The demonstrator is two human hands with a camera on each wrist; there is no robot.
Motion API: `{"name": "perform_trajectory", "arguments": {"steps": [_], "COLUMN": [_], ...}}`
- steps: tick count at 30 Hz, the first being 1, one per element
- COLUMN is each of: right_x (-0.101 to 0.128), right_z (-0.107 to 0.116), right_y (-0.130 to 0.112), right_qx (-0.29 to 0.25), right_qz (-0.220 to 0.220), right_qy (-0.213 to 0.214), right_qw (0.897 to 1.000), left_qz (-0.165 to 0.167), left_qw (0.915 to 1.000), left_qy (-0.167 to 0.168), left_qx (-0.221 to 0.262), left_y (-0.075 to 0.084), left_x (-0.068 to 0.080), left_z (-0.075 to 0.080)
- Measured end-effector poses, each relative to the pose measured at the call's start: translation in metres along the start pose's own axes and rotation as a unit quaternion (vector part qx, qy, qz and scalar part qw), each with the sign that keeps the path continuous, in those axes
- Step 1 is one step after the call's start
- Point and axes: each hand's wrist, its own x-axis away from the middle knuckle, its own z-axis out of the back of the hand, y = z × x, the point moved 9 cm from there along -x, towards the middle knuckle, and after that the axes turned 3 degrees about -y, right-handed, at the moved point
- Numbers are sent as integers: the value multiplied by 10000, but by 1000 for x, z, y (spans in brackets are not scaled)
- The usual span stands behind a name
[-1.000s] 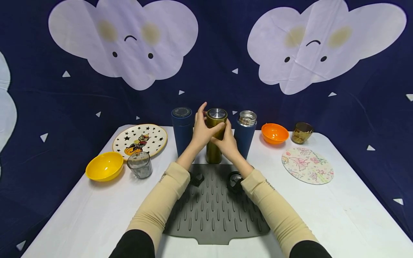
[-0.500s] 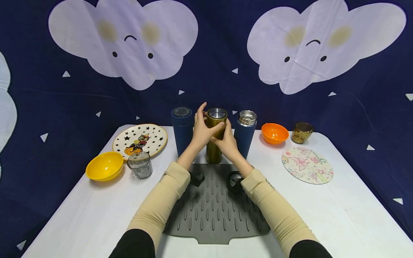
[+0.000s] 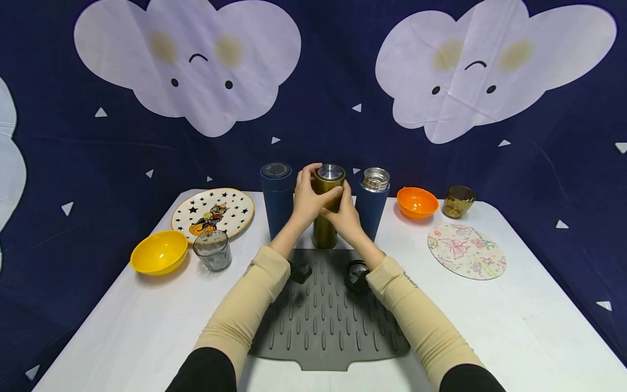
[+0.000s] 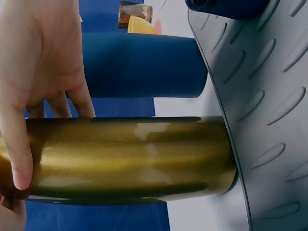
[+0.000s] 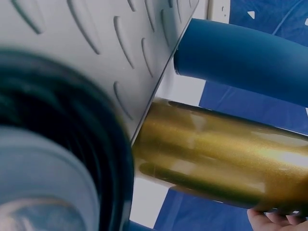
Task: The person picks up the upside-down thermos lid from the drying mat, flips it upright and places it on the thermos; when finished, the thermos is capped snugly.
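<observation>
Grey ridged mat [image 3: 323,321] nearest me on the desk [image 3: 514,326]. Just past its far edge the gold flask [image 3: 325,228] stands upright, lid on, not lifted as far as I can see. My left hand [image 3: 307,198] wraps its upper part, fingers curled near the cap; my right hand [image 3: 345,218] grips the body below. Blue flasks [image 3: 277,196] flank it.
</observation>
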Motion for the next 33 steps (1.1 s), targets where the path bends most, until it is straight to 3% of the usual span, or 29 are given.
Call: {"name": "perform_trajectory", "arguments": {"steps": [6, 14, 19, 23, 26, 30, 33], "right_x": [-1, 1, 16, 37, 53, 73, 85], "right_z": [-1, 3, 8, 22, 34, 48, 57], "right_y": [-1, -5, -4, 4, 10, 21, 33], "right_qx": [-164, -364, -299, -128, -115, -100, 17], "right_qz": [-34, -57, -467, -619, -528, -405, -397], "right_qy": [-146, -396, -912, -1107, -1194, -1229, -1233], "right_qw": [9998, 9985, 9943, 9918, 9914, 9915, 9916], "left_qz": [-177, -47, -27, 31, -26, -514, -759], "left_qw": [9998, 9999, 9999, 9999, 9994, 9958, 9945], "left_qy": [-63, -116, -99, -89, 108, 650, 601], "left_qx": [89, -101, -127, 129, 319, 394, 410], "left_y": [2, 1, 1, 0, 2, 13, 16], "left_x": [-2, 0, 1, 6, 16, 45, 70], "left_z": [0, -2, -2, -4, -2, 4, -2]}}
